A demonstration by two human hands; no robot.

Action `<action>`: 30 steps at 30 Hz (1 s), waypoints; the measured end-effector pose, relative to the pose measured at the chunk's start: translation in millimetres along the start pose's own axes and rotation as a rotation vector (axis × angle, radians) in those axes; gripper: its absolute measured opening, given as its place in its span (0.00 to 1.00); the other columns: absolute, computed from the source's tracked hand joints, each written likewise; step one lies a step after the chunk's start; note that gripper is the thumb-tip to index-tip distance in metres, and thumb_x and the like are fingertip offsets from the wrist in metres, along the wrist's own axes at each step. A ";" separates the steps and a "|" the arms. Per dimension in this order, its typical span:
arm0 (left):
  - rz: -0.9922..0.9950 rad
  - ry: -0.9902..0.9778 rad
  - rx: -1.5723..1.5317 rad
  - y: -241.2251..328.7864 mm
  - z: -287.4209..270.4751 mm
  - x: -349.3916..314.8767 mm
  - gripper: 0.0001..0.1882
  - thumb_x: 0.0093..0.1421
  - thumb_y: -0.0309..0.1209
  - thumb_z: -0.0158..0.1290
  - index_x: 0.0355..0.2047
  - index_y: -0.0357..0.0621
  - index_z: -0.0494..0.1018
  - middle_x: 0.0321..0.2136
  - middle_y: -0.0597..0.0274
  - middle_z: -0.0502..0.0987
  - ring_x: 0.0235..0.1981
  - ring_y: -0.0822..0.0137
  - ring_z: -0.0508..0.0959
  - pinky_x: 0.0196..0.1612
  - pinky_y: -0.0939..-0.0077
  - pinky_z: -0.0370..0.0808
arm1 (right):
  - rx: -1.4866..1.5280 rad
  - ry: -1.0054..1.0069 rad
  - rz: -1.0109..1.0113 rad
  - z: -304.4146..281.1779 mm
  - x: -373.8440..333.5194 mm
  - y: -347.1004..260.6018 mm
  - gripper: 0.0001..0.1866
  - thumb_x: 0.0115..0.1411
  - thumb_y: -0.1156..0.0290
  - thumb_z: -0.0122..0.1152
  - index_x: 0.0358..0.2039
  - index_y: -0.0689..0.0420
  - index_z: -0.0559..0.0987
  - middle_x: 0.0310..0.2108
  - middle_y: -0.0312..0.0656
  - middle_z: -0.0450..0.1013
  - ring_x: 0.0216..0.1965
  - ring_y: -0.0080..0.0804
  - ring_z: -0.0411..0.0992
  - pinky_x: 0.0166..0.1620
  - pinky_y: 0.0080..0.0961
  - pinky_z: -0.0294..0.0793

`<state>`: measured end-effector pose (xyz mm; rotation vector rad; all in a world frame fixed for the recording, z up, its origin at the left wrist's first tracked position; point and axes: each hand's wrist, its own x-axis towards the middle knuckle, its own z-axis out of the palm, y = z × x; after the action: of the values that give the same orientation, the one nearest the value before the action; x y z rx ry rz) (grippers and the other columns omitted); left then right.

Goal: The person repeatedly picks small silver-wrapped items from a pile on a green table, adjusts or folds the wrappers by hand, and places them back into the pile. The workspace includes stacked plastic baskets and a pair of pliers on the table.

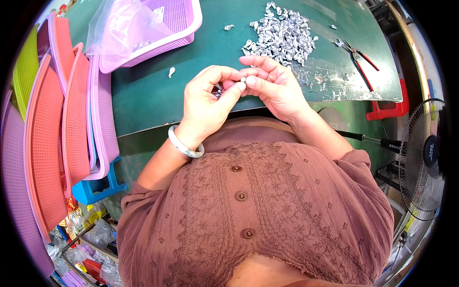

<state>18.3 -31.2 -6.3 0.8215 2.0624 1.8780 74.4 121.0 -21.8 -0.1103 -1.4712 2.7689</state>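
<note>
My left hand (206,98), a pale bangle (184,143) on its wrist, and my right hand (277,91) meet over the table's near edge. Their thumbs and fingertips pinch one small silvery metal piece (243,80) between them, mostly covered by the fingers. More shiny grey metal pieces (217,91) show inside the curled fingers of my left hand. Beyond my right hand lies a heap of small silver-grey teardrop-shaped metal pieces (282,38). A single loose piece (171,72) rests left of my left hand.
On the green table (148,100), a pink basket (191,33) holds a clear plastic bag (117,28). Red-handled pliers (358,60) lie at the right. Stacked plastic baskets (45,153) and a blue stool (100,184) stand left; a red stool (394,105) and a fan (420,158) are right.
</note>
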 end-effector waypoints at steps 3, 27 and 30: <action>0.026 -0.006 0.012 1.0 -0.7 0.4 0.05 0.48 0.21 0.55 0.28 0.38 0.74 0.22 0.67 0.71 0.23 0.79 0.67 0.27 0.85 0.67 | 0.002 -0.012 -0.001 1.6 0.1 -1.0 0.19 0.54 0.78 0.54 0.47 0.65 0.65 0.37 0.46 0.73 0.36 0.26 0.71 0.40 0.22 0.72; 0.260 0.004 0.244 -1.4 2.9 -0.4 0.05 0.46 0.21 0.56 0.24 0.41 0.73 0.20 0.66 0.67 0.17 0.78 0.68 0.19 0.86 0.66 | 0.024 -0.027 -0.004 -2.4 2.8 6.9 0.16 0.57 0.78 0.50 0.47 0.63 0.68 0.35 0.39 0.71 0.34 0.22 0.69 0.40 0.17 0.70; 0.258 0.008 0.247 -0.8 3.8 -0.9 0.04 0.46 0.21 0.56 0.24 0.41 0.73 0.20 0.66 0.67 0.17 0.78 0.68 0.19 0.86 0.67 | 0.049 -0.050 0.006 -4.5 3.2 8.0 0.16 0.57 0.78 0.49 0.47 0.63 0.67 0.36 0.40 0.70 0.34 0.22 0.69 0.40 0.17 0.70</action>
<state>20.9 -28.6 -7.8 1.1927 2.3207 1.7673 71.7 120.4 -31.1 -0.0461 -1.4144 2.8301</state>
